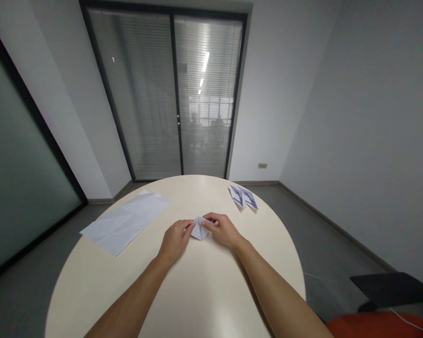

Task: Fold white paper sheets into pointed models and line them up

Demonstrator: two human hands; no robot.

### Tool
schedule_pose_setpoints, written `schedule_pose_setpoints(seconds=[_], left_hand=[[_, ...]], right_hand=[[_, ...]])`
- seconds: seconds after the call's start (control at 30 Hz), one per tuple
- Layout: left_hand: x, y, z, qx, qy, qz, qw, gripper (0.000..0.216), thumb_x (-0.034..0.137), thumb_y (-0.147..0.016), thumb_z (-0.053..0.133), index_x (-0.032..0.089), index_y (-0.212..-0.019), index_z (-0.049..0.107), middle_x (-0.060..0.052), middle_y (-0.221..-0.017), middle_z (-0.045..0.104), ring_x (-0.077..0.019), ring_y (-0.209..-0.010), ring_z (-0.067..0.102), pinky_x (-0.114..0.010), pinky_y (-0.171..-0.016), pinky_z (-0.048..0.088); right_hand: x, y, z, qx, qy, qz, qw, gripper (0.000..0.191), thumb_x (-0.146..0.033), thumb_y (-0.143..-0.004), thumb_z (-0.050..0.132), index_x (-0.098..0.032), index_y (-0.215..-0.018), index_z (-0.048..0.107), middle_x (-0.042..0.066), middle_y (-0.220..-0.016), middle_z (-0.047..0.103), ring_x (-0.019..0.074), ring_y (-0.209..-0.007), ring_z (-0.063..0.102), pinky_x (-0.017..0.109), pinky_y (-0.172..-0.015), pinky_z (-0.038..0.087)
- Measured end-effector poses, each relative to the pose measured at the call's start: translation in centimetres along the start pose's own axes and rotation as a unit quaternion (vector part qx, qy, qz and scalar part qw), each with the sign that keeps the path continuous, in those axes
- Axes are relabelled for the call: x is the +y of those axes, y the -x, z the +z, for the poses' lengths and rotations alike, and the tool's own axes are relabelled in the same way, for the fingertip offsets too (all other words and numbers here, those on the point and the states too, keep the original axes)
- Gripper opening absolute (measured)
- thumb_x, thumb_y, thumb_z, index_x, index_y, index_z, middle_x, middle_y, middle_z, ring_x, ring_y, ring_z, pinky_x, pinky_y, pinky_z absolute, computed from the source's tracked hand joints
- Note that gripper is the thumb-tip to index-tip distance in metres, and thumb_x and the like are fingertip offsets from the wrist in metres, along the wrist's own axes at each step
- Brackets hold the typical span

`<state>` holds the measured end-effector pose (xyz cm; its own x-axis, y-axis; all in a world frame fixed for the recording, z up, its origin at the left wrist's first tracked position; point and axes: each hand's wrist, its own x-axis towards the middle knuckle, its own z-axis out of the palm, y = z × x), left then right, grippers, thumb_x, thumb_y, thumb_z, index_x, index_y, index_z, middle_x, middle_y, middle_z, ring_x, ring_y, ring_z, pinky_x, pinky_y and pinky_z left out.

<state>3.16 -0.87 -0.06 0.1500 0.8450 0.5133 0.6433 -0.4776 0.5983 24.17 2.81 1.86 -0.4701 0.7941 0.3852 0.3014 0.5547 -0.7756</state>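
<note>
A small folded piece of white paper [199, 230] with a crease down its middle is held over the middle of the round table [197, 286]. My left hand [176, 239] pinches its left corner between thumb and fingers. On the opposite side, my right hand [224, 230] grips the right edge, thumb on top and fingers curled behind. The fingertips partly cover both sides of the paper.
Large creased white sheets [127, 223] lie at the table's left, one corner past the edge. At the back right rests a folded paper piece with dark printed patches [243, 197]. A black-and-red chair [380, 324] stands at the lower right, off the table.
</note>
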Motion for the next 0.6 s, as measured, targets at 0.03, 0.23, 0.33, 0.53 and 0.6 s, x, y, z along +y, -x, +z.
schedule_pose_setpoints(seconds=[0.03, 0.23, 0.33, 0.53, 0.6], left_hand=[[0.09, -0.01, -0.05, 0.001, 0.005, 0.008, 1.000, 0.028, 0.033, -0.099, 0.049, 0.023, -0.105, 0.074, -0.006, -0.102, 0.076, -0.0216, -0.095, 0.068, -0.035, -0.088, 0.051], [0.54, -0.14, -0.31, 0.023, 0.026, 0.039, 0.999, 0.029, 0.034, -0.100, 0.048, 0.024, -0.102, 0.076, -0.006, -0.102, 0.074, -0.0205, -0.099, 0.066, -0.034, -0.091, 0.050], [0.67, -0.16, -0.36, 0.028, 0.035, 0.029, 0.999, 0.030, 0.035, -0.099, 0.048, 0.024, -0.099, 0.076, -0.006, -0.103, 0.073, -0.0205, -0.100, 0.066, -0.034, -0.093, 0.050], [0.09, -0.32, -0.37, 0.046, 0.086, -0.009, 0.995, 0.033, 0.039, -0.098, 0.049, 0.020, -0.100, 0.076, -0.008, -0.105, 0.073, -0.0210, -0.101, 0.066, -0.033, -0.092, 0.052], [-0.26, -0.38, -0.38, 0.056, 0.109, -0.029, 0.992, 0.032, 0.040, -0.097, 0.051, 0.019, -0.100, 0.075, -0.008, -0.105, 0.074, -0.0208, -0.099, 0.067, -0.032, -0.088, 0.053]], right_hand=[[-0.02, -0.04, -0.08, 0.008, -0.001, -0.003, 1.000, 0.026, -0.041, -0.095, 0.060, -0.020, -0.104, 0.074, 0.005, -0.100, 0.075, 0.0195, -0.091, 0.065, 0.029, -0.078, 0.046], [0.12, -0.28, -0.52, 0.018, -0.003, -0.018, 1.000, 0.029, -0.046, -0.093, 0.064, -0.021, -0.099, 0.078, 0.007, -0.100, 0.077, 0.0202, -0.091, 0.066, 0.029, -0.076, 0.046], [0.20, -0.27, -0.55, 0.022, -0.030, -0.012, 0.999, 0.031, -0.048, -0.091, 0.065, -0.021, -0.098, 0.079, 0.008, -0.100, 0.077, 0.0211, -0.091, 0.067, 0.030, -0.077, 0.047], [0.52, -0.38, -0.66, 0.036, -0.082, 0.007, 0.996, 0.034, -0.052, -0.087, 0.067, -0.020, -0.089, 0.078, 0.008, -0.097, 0.076, 0.0231, -0.091, 0.066, 0.034, -0.082, 0.048], [0.89, -0.52, -0.69, 0.053, -0.096, 0.023, 0.994, 0.035, -0.052, -0.085, 0.069, -0.019, -0.088, 0.077, 0.008, -0.095, 0.076, 0.0233, -0.090, 0.066, 0.034, -0.080, 0.048]])
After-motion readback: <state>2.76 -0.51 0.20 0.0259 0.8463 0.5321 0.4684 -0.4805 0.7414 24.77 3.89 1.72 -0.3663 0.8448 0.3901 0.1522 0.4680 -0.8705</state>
